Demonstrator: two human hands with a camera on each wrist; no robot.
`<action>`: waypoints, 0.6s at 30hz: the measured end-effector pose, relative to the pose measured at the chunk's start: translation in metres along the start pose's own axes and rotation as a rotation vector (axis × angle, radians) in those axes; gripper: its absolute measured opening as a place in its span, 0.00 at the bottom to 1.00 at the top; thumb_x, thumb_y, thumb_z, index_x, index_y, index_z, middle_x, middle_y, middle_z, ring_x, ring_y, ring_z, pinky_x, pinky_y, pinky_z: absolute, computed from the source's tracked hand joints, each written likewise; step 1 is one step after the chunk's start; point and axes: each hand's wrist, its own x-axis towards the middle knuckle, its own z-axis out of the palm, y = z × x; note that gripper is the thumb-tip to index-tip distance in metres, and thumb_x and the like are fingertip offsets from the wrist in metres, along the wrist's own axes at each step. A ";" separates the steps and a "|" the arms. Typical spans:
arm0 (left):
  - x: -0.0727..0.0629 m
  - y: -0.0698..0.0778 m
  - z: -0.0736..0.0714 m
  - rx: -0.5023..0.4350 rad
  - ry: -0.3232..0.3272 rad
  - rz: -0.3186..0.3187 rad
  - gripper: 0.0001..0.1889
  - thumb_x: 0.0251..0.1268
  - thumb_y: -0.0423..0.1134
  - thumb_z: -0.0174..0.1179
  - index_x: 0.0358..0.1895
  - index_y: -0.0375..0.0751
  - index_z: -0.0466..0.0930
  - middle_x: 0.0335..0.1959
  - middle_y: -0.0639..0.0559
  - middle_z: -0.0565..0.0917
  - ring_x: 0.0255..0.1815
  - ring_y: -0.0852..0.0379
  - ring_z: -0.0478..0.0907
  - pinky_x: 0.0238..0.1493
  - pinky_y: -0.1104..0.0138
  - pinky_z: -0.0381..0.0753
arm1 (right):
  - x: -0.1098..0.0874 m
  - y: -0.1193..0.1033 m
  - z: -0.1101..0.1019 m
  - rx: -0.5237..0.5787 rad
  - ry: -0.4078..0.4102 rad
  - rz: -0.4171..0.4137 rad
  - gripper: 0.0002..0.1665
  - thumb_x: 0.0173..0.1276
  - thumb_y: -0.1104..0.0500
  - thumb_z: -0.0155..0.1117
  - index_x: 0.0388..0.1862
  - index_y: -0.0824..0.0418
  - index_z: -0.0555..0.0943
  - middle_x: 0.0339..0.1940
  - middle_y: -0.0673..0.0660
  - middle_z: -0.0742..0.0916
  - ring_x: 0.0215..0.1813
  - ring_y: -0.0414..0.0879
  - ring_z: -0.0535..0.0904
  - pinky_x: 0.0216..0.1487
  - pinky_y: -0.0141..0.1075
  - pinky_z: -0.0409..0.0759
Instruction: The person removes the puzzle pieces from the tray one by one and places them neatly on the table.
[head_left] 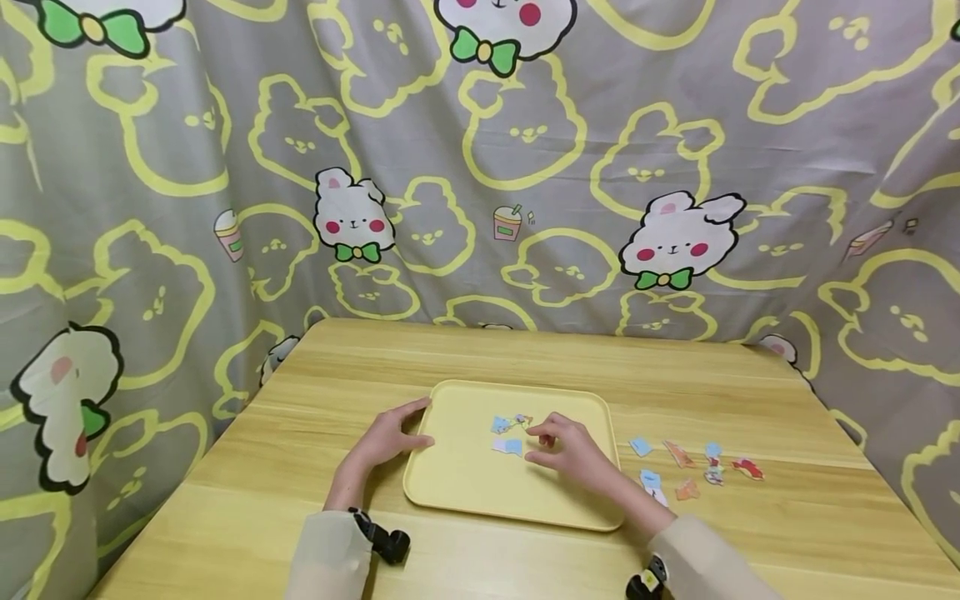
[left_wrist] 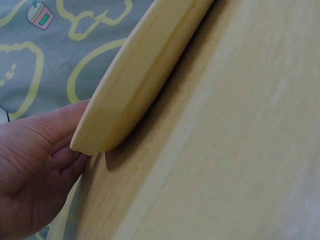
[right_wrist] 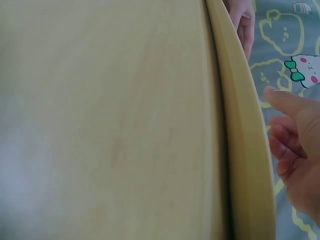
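A yellow rectangular tray (head_left: 465,483) lies on the wooden table. My left hand (head_left: 386,435) grips its left rim, thumb over the edge; in the left wrist view the left hand (left_wrist: 40,160) holds the tray's corner, with several fingers curled below the rim. My right hand (head_left: 573,450) hovers over the tray, thumb and index finger apart. Just left of its fingertips lie a pink-and-blue puzzle piece (head_left: 507,447) and, above it, a patterned blue-and-yellow puzzle section (head_left: 501,425). In the right wrist view the right hand (right_wrist: 300,145) shows nothing between its fingers.
Right of the tray, several loose puzzle pieces lie on the table (head_left: 337,358), among them a blue one (head_left: 640,447), an orange one (head_left: 679,454) and a red one (head_left: 748,469). A grey curtain (head_left: 420,333) with cartoon prints hangs behind the table.
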 end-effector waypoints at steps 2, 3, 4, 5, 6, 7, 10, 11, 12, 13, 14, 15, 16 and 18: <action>0.000 0.000 0.000 -0.003 0.001 0.006 0.38 0.57 0.41 0.71 0.73 0.44 0.66 0.73 0.41 0.68 0.77 0.40 0.60 0.76 0.47 0.61 | 0.002 0.000 0.002 -0.002 -0.010 0.000 0.20 0.58 0.61 0.74 0.48 0.70 0.85 0.30 0.52 0.79 0.33 0.37 0.72 0.34 0.25 0.75; 0.000 0.000 0.000 -0.002 0.001 0.005 0.38 0.58 0.41 0.71 0.73 0.44 0.66 0.74 0.41 0.68 0.77 0.40 0.59 0.76 0.47 0.61 | 0.003 0.000 0.004 -0.009 -0.015 -0.006 0.20 0.58 0.60 0.74 0.47 0.71 0.85 0.30 0.52 0.79 0.33 0.37 0.71 0.33 0.25 0.75; 0.000 0.001 0.000 -0.005 0.001 0.000 0.38 0.57 0.41 0.71 0.73 0.44 0.66 0.74 0.42 0.68 0.77 0.40 0.59 0.76 0.48 0.61 | 0.004 0.000 0.005 -0.014 -0.023 -0.003 0.20 0.58 0.60 0.74 0.47 0.71 0.85 0.30 0.52 0.79 0.33 0.36 0.70 0.33 0.25 0.74; 0.000 0.001 0.000 -0.005 0.002 -0.002 0.38 0.57 0.41 0.71 0.73 0.44 0.66 0.74 0.42 0.68 0.77 0.40 0.59 0.76 0.48 0.61 | 0.005 0.000 0.006 -0.020 -0.029 0.002 0.20 0.58 0.60 0.74 0.47 0.70 0.85 0.29 0.52 0.78 0.32 0.36 0.69 0.32 0.25 0.72; 0.000 0.001 0.000 0.000 0.003 0.001 0.38 0.57 0.41 0.71 0.72 0.44 0.66 0.73 0.41 0.68 0.77 0.40 0.60 0.75 0.47 0.61 | 0.006 -0.001 0.007 -0.023 -0.038 0.012 0.20 0.58 0.60 0.74 0.47 0.70 0.85 0.29 0.51 0.77 0.32 0.36 0.67 0.31 0.25 0.70; -0.001 0.002 0.000 -0.001 0.004 -0.002 0.38 0.57 0.41 0.71 0.72 0.44 0.67 0.73 0.41 0.68 0.77 0.40 0.59 0.76 0.47 0.61 | 0.007 -0.001 0.008 -0.031 -0.046 0.014 0.19 0.58 0.60 0.74 0.47 0.70 0.85 0.28 0.51 0.76 0.32 0.36 0.66 0.31 0.25 0.69; -0.001 0.002 0.000 0.000 0.008 -0.006 0.38 0.57 0.40 0.71 0.72 0.44 0.67 0.73 0.41 0.68 0.77 0.40 0.60 0.76 0.47 0.61 | 0.010 -0.002 0.010 -0.056 -0.066 0.018 0.18 0.58 0.60 0.74 0.45 0.68 0.85 0.27 0.51 0.74 0.31 0.36 0.64 0.31 0.26 0.66; 0.000 0.002 0.000 0.003 0.008 -0.005 0.38 0.57 0.40 0.71 0.72 0.44 0.67 0.73 0.41 0.68 0.77 0.40 0.60 0.75 0.47 0.61 | 0.011 -0.002 0.011 -0.070 -0.070 0.016 0.17 0.58 0.60 0.74 0.44 0.68 0.85 0.27 0.50 0.73 0.31 0.36 0.64 0.31 0.26 0.65; 0.000 0.002 0.000 0.004 0.007 -0.005 0.38 0.57 0.40 0.71 0.72 0.44 0.67 0.73 0.41 0.68 0.77 0.40 0.60 0.75 0.47 0.61 | 0.012 -0.003 0.011 -0.088 -0.075 0.012 0.16 0.58 0.60 0.74 0.44 0.67 0.85 0.27 0.50 0.73 0.31 0.36 0.64 0.31 0.26 0.64; 0.000 0.002 0.000 -0.001 0.006 -0.011 0.38 0.58 0.40 0.71 0.72 0.45 0.67 0.73 0.42 0.68 0.77 0.41 0.60 0.76 0.48 0.61 | 0.013 -0.003 0.012 -0.103 -0.080 0.012 0.16 0.58 0.60 0.74 0.44 0.67 0.85 0.27 0.49 0.72 0.31 0.36 0.64 0.31 0.26 0.64; 0.000 0.002 0.000 0.000 0.005 -0.010 0.38 0.58 0.40 0.71 0.72 0.45 0.67 0.73 0.42 0.68 0.77 0.41 0.60 0.76 0.48 0.61 | 0.013 -0.004 0.012 -0.117 -0.082 0.014 0.15 0.59 0.60 0.74 0.43 0.67 0.86 0.27 0.49 0.72 0.31 0.37 0.64 0.31 0.26 0.64; 0.000 0.001 0.000 0.003 0.004 -0.006 0.38 0.58 0.40 0.71 0.73 0.44 0.66 0.73 0.42 0.68 0.77 0.41 0.60 0.76 0.48 0.61 | 0.014 -0.005 0.013 -0.133 -0.082 0.007 0.15 0.59 0.60 0.73 0.43 0.67 0.86 0.27 0.49 0.73 0.31 0.37 0.64 0.31 0.26 0.64; 0.000 0.001 0.000 0.004 0.004 -0.003 0.38 0.58 0.41 0.70 0.73 0.44 0.66 0.73 0.41 0.68 0.77 0.41 0.60 0.76 0.48 0.61 | 0.014 -0.006 0.013 -0.143 -0.082 0.012 0.14 0.59 0.61 0.73 0.42 0.67 0.86 0.27 0.48 0.73 0.32 0.37 0.64 0.32 0.26 0.64; -0.001 0.000 0.000 0.006 0.002 -0.001 0.38 0.58 0.41 0.70 0.73 0.43 0.66 0.74 0.41 0.67 0.77 0.40 0.60 0.76 0.48 0.61 | 0.015 -0.008 0.014 -0.154 -0.082 0.017 0.13 0.60 0.61 0.72 0.41 0.67 0.86 0.27 0.48 0.73 0.32 0.37 0.64 0.32 0.26 0.64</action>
